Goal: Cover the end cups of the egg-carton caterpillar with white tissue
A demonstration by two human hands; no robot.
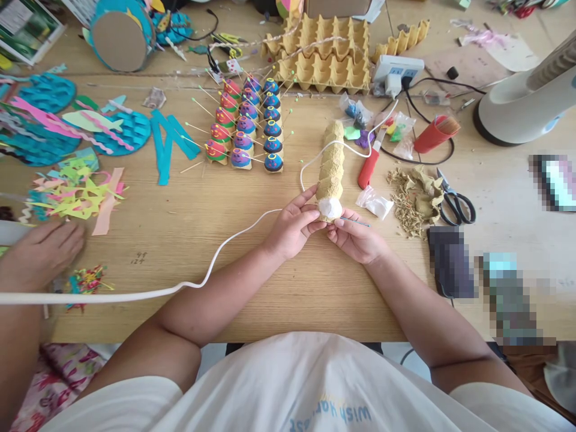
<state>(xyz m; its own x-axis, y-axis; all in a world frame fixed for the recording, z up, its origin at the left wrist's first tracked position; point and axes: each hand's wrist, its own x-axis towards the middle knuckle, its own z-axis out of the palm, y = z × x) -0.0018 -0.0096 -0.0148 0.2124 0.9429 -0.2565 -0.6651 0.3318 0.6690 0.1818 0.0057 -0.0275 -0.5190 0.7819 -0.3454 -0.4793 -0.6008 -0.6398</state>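
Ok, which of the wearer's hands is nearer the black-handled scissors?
Right. The right hand is at the near end of the egg-carton strip, left of the scissors; the left hand is on the strip's left side, farther from them.

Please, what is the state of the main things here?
Carton strip: near bump white, others bare.
Left hand: holding carton strip.
Right hand: holding thin tool.
Three bump rows: painted.
Power strip: two plugs inserted.
Scissors: lying down, blade opening unclear.
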